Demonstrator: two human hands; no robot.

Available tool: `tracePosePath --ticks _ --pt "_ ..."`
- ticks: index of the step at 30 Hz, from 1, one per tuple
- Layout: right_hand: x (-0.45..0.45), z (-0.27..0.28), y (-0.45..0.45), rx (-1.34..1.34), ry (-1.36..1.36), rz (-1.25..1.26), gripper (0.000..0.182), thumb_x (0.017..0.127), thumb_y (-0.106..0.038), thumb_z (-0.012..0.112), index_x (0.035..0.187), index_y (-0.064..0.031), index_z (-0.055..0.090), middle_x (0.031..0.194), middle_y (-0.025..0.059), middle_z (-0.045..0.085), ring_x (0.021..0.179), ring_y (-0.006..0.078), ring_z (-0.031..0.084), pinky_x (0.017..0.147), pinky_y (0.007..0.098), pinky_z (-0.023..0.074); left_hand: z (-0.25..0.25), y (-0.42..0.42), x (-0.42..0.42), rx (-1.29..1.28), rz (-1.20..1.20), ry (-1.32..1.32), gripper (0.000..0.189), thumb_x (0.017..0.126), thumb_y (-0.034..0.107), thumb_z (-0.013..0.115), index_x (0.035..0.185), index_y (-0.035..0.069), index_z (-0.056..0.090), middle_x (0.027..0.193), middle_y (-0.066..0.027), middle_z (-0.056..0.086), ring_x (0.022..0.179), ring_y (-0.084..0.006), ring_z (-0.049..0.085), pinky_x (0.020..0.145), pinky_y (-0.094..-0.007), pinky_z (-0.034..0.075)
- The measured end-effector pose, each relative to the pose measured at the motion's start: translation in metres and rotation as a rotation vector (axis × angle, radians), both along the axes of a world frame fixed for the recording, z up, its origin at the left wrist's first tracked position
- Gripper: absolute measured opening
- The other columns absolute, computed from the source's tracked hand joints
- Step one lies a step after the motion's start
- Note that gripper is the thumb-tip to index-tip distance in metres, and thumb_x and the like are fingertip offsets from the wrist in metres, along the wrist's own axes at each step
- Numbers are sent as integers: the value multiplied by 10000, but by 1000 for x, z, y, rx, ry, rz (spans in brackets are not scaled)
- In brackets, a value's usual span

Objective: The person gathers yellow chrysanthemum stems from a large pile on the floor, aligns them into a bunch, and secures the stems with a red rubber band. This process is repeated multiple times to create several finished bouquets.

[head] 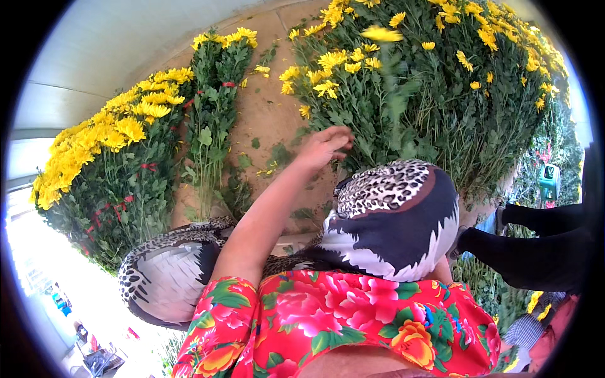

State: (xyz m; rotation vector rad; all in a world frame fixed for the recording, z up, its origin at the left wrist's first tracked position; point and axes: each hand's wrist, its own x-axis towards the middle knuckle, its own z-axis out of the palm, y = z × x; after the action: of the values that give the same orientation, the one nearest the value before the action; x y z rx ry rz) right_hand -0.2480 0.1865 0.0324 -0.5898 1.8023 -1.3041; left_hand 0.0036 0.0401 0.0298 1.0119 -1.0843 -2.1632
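Observation:
My left hand (329,145) reaches over the floor to the near left edge of a large heap of cut yellow chrysanthemums (439,104). Its fingers are loosely bent and apart, and I see nothing held in them. My right hand is out of view; only a bit of my right forearm (443,270) shows beside my raised knee (392,222). Above that knee stands a single chrysanthemum stem (394,94), blurred by motion, its yellow bloom at the top. What holds its lower end is hidden.
Tied bunches with red bands (146,175) lie at the left, and two slimmer bunches (212,104) lie beside them. Leaves and petals litter the brown floor (257,111). At the right are another person's black-trousered legs (524,245) and a green device (549,182).

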Motion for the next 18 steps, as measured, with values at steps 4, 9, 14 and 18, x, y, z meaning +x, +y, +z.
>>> tracePosePath --ticks 4,9,14,18 --pt "34 -6 -3 94 112 101 154 955 -148 636 994 -7 685 945 120 708 829 208 665 726 342 523 -2 -5 -27 129 282 60 481 1045 303 515 1431 24 446 1390 -134 569 1177 -243 627 965 -410 521" --pt "7 6 -44 152 494 317 199 965 -188 619 1000 -1 677 1009 196 738 880 284 721 753 398 547 -21 -7 -19 398 602 118 301 1087 306 415 1153 55 567 956 -94 694 871 -288 723 823 -431 576" --pt "-7 -36 -110 265 1037 471 361 894 -234 728 1113 40 642 983 237 706 908 303 714 763 403 532 -22 -9 -21 469 660 210 389 1089 393 401 1112 44 573 857 -67 636 787 -254 662 772 -452 579" --pt "-30 -62 -121 107 586 463 286 853 -231 732 992 10 666 932 212 698 855 330 673 780 367 517 -19 -19 -25 365 545 199 372 1081 379 445 1153 36 567 888 -68 626 797 -240 636 796 -460 574"
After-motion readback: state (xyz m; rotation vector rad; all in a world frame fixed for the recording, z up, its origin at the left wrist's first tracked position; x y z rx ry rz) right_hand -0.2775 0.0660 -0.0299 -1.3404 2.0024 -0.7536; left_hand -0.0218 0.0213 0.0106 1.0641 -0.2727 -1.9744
